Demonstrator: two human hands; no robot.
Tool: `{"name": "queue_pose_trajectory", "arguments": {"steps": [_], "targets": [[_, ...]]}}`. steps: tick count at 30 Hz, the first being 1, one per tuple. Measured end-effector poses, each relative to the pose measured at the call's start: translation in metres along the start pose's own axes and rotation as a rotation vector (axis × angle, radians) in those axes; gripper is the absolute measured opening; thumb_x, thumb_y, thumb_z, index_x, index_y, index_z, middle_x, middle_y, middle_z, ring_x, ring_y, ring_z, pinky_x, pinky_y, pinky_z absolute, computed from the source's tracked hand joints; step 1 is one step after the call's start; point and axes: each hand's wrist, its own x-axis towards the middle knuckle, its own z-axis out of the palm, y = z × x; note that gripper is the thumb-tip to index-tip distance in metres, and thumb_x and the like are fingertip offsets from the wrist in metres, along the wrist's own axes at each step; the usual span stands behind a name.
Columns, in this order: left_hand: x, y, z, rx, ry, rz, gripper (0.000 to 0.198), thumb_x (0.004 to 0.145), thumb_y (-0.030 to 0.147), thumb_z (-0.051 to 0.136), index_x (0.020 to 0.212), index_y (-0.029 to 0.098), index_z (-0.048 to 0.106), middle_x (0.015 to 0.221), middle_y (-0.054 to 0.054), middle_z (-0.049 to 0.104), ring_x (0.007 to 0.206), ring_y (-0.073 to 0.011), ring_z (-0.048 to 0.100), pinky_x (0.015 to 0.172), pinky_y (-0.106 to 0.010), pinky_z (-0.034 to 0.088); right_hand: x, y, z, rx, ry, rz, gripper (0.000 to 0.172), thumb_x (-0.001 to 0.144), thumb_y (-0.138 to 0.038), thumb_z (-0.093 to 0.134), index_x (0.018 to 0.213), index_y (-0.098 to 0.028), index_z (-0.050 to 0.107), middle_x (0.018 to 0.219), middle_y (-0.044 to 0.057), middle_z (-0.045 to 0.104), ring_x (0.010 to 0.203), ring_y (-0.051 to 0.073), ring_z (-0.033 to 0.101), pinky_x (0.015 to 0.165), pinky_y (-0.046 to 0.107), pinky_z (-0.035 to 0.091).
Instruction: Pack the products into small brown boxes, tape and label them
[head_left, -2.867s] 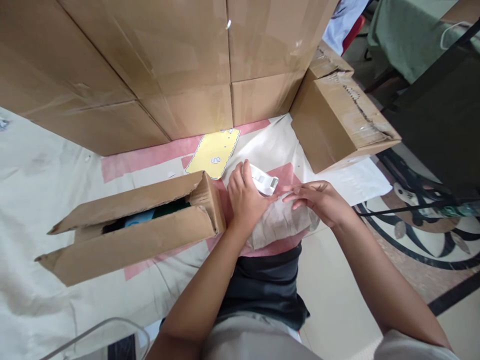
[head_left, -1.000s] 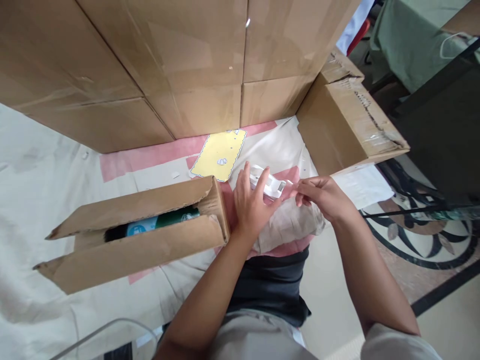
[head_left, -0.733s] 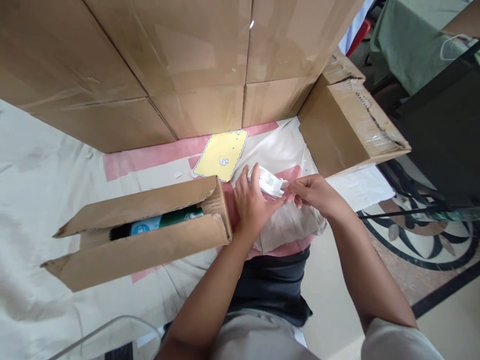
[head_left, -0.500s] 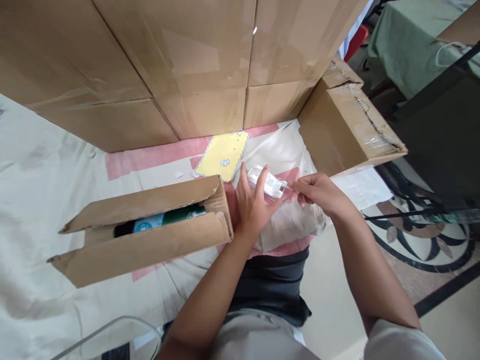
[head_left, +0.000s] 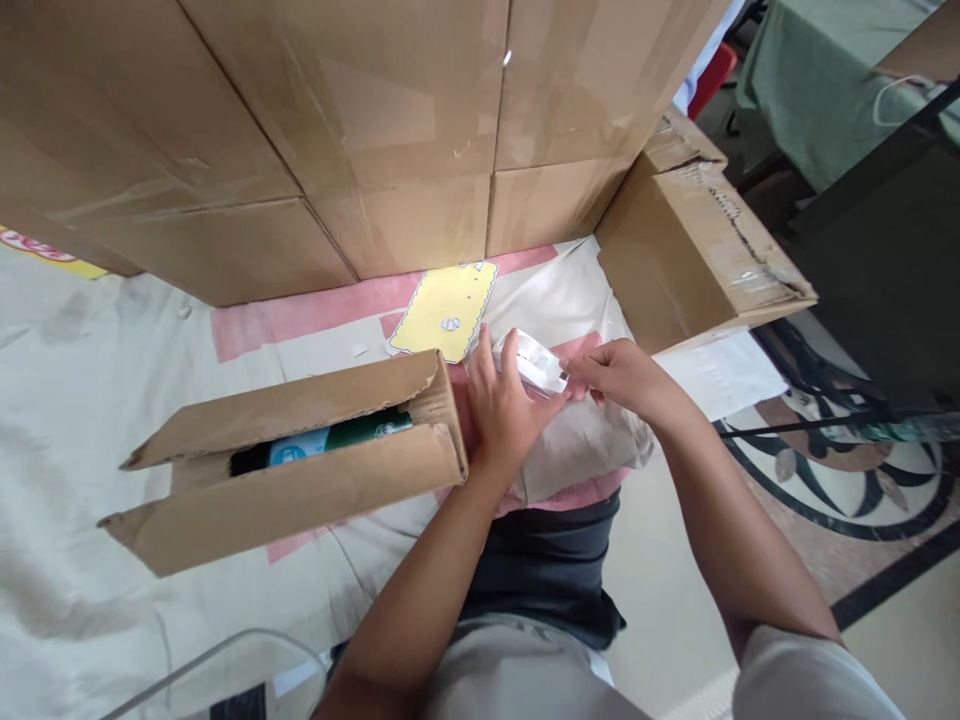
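A white tape dispenser [head_left: 534, 362] rests over the covered surface in front of me. My left hand [head_left: 504, 405] is wrapped round its near left side, with fingers over the top. At the dispenser's right end, my right hand [head_left: 611, 374] is pinched close to the cutting edge; whatever lies between its fingertips is too small to make out. Behind the left hand lies a yellow card [head_left: 448, 305] with a scalloped edge and small white pieces on it.
An open narrow cardboard box [head_left: 315, 500] holding a blue and green item lies at the left. Tall cardboard boxes [head_left: 405, 130] stand across the back. Another open box [head_left: 667, 270] is at the right. A cable [head_left: 225, 640] curves at lower left.
My right hand has moved slightly left, nearer to the dispenser's end. My left hand and the dispenser have shifted and turned a little.
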Motion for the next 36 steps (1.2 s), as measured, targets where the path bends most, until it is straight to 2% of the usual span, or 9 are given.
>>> {"name": "queue_pose_trajectory", "arguments": {"steps": [5, 7, 10, 11, 15, 18, 23, 30, 36], "targets": [[-0.001, 0.001, -0.001, 0.03, 0.014, 0.019, 0.11, 0.07, 0.068, 0.082, 0.156, 0.014, 0.041, 0.165, -0.026, 0.031, 0.148, -0.0436, 0.039, 0.12, -0.056, 0.036, 0.003, -0.001, -0.001, -0.009, -0.023, -0.012, 0.046, 0.088, -0.046, 0.069, 0.051, -0.018, 0.07, 0.055, 0.004, 0.069, 0.044, 0.01, 0.051, 0.049, 0.027, 0.04], [-0.001, 0.001, -0.003, 0.022, 0.012, 0.065, 0.095, 0.075, 0.063, 0.081, 0.153, 0.019, 0.048, 0.166, -0.023, 0.031, 0.149, -0.0429, 0.038, 0.12, -0.056, 0.035, 0.003, -0.001, -0.001, -0.005, -0.024, -0.008, 0.046, 0.087, -0.047, 0.07, 0.051, -0.018, 0.07, 0.054, 0.005, 0.068, 0.044, 0.01, 0.051, 0.049, 0.027, 0.04], [-0.001, 0.002, -0.005, -0.011, -0.009, 0.117, 0.064, 0.081, 0.055, 0.078, 0.138, 0.028, 0.065, 0.166, -0.016, 0.033, 0.149, -0.0408, 0.039, 0.121, -0.055, 0.035, 0.002, 0.0, -0.001, 0.016, -0.029, 0.002, 0.043, 0.086, -0.048, 0.071, 0.056, -0.018, 0.074, 0.057, 0.005, 0.07, 0.045, 0.011, 0.052, 0.047, 0.027, 0.039], [-0.002, 0.002, -0.006, -0.015, -0.013, 0.111, 0.06, 0.081, 0.055, 0.078, 0.135, 0.03, 0.067, 0.166, -0.014, 0.034, 0.148, -0.0407, 0.039, 0.121, -0.055, 0.035, 0.002, 0.0, 0.0, 0.025, -0.031, 0.004, 0.042, 0.086, -0.049, 0.071, 0.058, -0.018, 0.075, 0.058, 0.006, 0.07, 0.045, 0.011, 0.052, 0.047, 0.027, 0.039], [-0.002, 0.002, -0.004, 0.003, 0.016, 0.06, 0.073, 0.078, 0.059, 0.08, 0.141, 0.029, 0.062, 0.165, -0.016, 0.034, 0.149, -0.041, 0.038, 0.121, -0.055, 0.035, 0.002, -0.001, 0.002, 0.062, -0.017, -0.001, 0.044, 0.086, -0.05, 0.071, 0.056, -0.017, 0.072, 0.06, 0.007, 0.071, 0.046, 0.012, 0.052, 0.049, 0.028, 0.042], [-0.002, 0.002, -0.001, 0.01, 0.058, 0.051, 0.084, 0.077, 0.067, 0.078, 0.146, 0.024, 0.058, 0.163, -0.021, 0.036, 0.148, -0.0413, 0.038, 0.12, -0.054, 0.035, 0.003, -0.002, 0.004, 0.067, -0.006, 0.0, 0.046, 0.086, -0.051, 0.071, 0.055, -0.017, 0.071, 0.061, 0.007, 0.072, 0.046, 0.012, 0.053, 0.052, 0.028, 0.044], [-0.001, 0.001, 0.002, 0.006, 0.083, 0.038, 0.09, 0.078, 0.071, 0.074, 0.149, 0.02, 0.054, 0.16, -0.023, 0.038, 0.146, -0.0407, 0.041, 0.12, -0.052, 0.034, 0.003, -0.009, 0.006, 0.051, 0.008, -0.007, 0.046, 0.087, -0.047, 0.07, 0.054, -0.016, 0.068, 0.059, 0.007, 0.071, 0.042, 0.01, 0.05, 0.05, 0.026, 0.043], [0.001, 0.002, 0.002, 0.025, 0.055, -0.021, 0.098, 0.072, 0.074, 0.076, 0.149, 0.019, 0.052, 0.161, -0.023, 0.039, 0.145, -0.0411, 0.042, 0.118, -0.053, 0.036, 0.006, -0.011, 0.01, 0.002, 0.035, 0.037, 0.047, 0.091, -0.044, 0.068, 0.053, -0.016, 0.066, 0.052, 0.006, 0.067, 0.043, 0.01, 0.052, 0.052, 0.026, 0.042], [0.002, 0.002, 0.001, 0.005, 0.044, -0.031, 0.099, 0.067, 0.069, 0.083, 0.147, 0.019, 0.051, 0.161, -0.023, 0.04, 0.143, -0.042, 0.043, 0.117, -0.055, 0.036, 0.006, -0.006, 0.013, 0.077, 0.028, 0.005, 0.046, 0.087, -0.049, 0.07, 0.055, -0.016, 0.067, 0.054, 0.005, 0.067, 0.041, 0.009, 0.05, 0.048, 0.026, 0.039]]}}
